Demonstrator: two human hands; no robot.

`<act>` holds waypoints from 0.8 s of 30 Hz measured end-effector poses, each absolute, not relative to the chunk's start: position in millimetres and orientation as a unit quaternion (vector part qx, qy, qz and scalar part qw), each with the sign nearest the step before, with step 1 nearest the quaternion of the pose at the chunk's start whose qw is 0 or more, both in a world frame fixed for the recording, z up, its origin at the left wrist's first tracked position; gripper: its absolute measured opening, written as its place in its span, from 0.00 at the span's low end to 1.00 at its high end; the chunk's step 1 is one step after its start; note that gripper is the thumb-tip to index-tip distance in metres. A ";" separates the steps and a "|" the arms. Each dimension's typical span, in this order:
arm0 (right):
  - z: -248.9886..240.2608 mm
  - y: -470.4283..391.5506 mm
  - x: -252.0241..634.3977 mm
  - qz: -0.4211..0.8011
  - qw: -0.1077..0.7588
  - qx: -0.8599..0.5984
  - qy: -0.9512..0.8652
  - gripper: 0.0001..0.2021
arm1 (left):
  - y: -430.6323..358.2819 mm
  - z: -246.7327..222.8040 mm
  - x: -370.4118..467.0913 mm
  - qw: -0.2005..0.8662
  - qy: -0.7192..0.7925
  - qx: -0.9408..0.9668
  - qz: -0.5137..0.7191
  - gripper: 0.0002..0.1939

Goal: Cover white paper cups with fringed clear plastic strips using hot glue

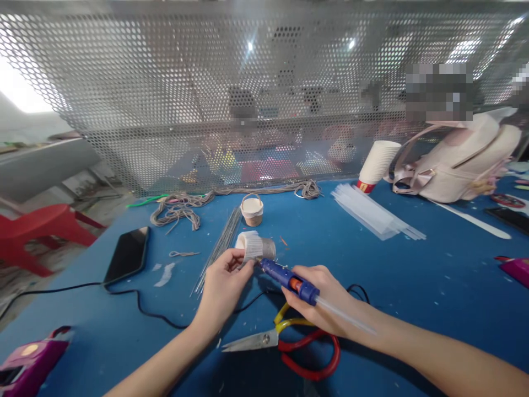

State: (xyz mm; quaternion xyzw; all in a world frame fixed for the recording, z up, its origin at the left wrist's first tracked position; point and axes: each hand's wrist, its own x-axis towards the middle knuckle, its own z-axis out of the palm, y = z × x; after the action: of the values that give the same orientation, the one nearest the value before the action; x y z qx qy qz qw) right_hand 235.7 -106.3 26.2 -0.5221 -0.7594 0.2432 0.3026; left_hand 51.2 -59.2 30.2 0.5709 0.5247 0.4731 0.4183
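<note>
In the head view my left hand grips a small cup lying on its side, its wall partly wrapped in white material. My right hand is closed round a blue hot glue gun, and a clear glue stick sticks out of its back. The gun's nozzle meets or nearly meets the cup's lower side; I cannot tell whether it touches. Below my hands lie scissors with red and yellow handles. Just beyond the cup stands a little bucket with a thin handle.
Thin wires lie left of the cup, near a black phone and a black cable. Grey cord runs along a perforated metal panel. Translucent strips, stacked paper cups and a pale backpack are at right.
</note>
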 end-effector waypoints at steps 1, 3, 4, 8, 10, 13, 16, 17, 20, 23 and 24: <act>26.3 -106.2 235.5 0.244 0.302 -0.520 -0.761 0.10 | -59.4 30.1 51.4 0.419 0.524 0.571 0.473 0.08; 25.4 -105.9 235.2 0.242 0.302 -0.520 -0.762 0.10 | -59.7 29.8 51.6 0.422 0.523 0.572 0.470 0.09; 24.6 -105.7 235.1 0.236 0.304 -0.521 -0.762 0.10 | -59.7 29.8 51.6 0.422 0.524 0.571 0.470 0.09; 24.0 -105.9 235.3 0.214 0.304 -0.528 -0.764 0.09 | -59.1 30.4 51.4 0.426 0.527 0.566 0.470 0.08; 25.8 -106.6 235.4 0.219 0.299 -0.524 -0.767 0.10 | -59.3 30.9 51.5 0.427 0.524 0.567 0.470 0.08; 28.1 -107.1 235.6 0.231 0.295 -0.516 -0.770 0.10 | -60.0 30.9 51.9 0.427 0.524 0.567 0.470 0.09; 28.2 -106.6 236.2 0.229 0.296 -0.518 -0.769 0.11 | -60.6 31.1 51.8 0.425 0.527 0.567 0.469 0.09; 28.3 -106.5 236.3 0.228 0.297 -0.521 -0.767 0.10 | -60.7 31.4 51.6 0.424 0.528 0.567 0.468 0.09; 29.5 -106.5 236.1 0.230 0.297 -0.522 -0.765 0.10 | -61.0 32.3 51.1 0.422 0.532 0.565 0.469 0.08; 30.4 -106.5 235.2 0.226 0.299 -0.517 -0.770 0.11 | -61.2 31.6 50.8 0.429 0.528 0.562 0.471 0.08; 30.2 -106.4 235.1 0.221 0.300 -0.515 -0.772 0.11 | -61.2 31.1 50.8 0.431 0.526 0.561 0.472 0.08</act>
State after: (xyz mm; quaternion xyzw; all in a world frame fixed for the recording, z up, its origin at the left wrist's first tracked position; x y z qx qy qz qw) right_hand 235.1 -106.4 30.2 -0.5150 -0.7720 0.2213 0.2997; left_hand 50.8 -61.2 31.1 0.5608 0.5262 0.4716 0.4315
